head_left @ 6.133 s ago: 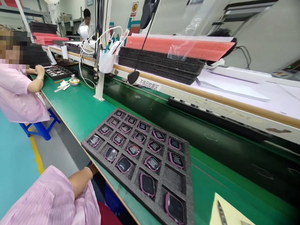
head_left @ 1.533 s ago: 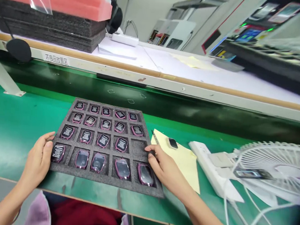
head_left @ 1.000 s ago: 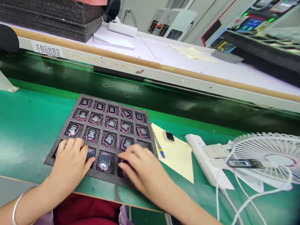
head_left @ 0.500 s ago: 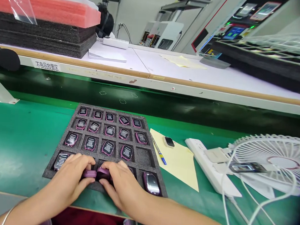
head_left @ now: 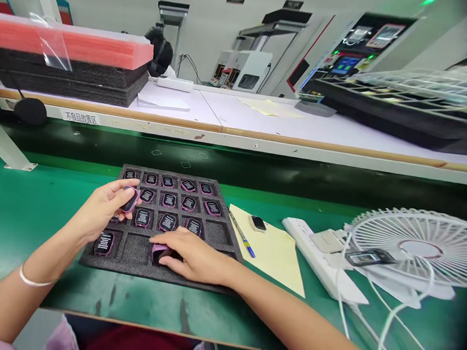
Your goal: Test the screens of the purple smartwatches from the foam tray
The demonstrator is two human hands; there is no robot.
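A dark grey foam tray [head_left: 219, 232] with rows of pockets lies on the green mat, most pockets holding a small pink-rimmed watch body [head_left: 167, 221]. My left hand [head_left: 100, 209] is raised over the tray's left side, fingers closed on one pink watch body [head_left: 131, 200]. My right hand [head_left: 193, 255] rests on the tray's front row, fingers curled round another pink watch body [head_left: 157, 252] still in its pocket. One front-row pocket [head_left: 134, 247] beside it is bare.
A yellow paper sheet [head_left: 274, 254] right of the tray carries a pen [head_left: 241, 234] and a loose watch body [head_left: 258, 223]. A white power strip [head_left: 322, 261], cables and a white fan [head_left: 416, 247] lie further right. Stacked foam trays [head_left: 71, 77] sit on the shelf behind.
My left hand has lifted a watch body out of the front row and risen over the tray's left side. My right hand stays low on the front row, gripping another.
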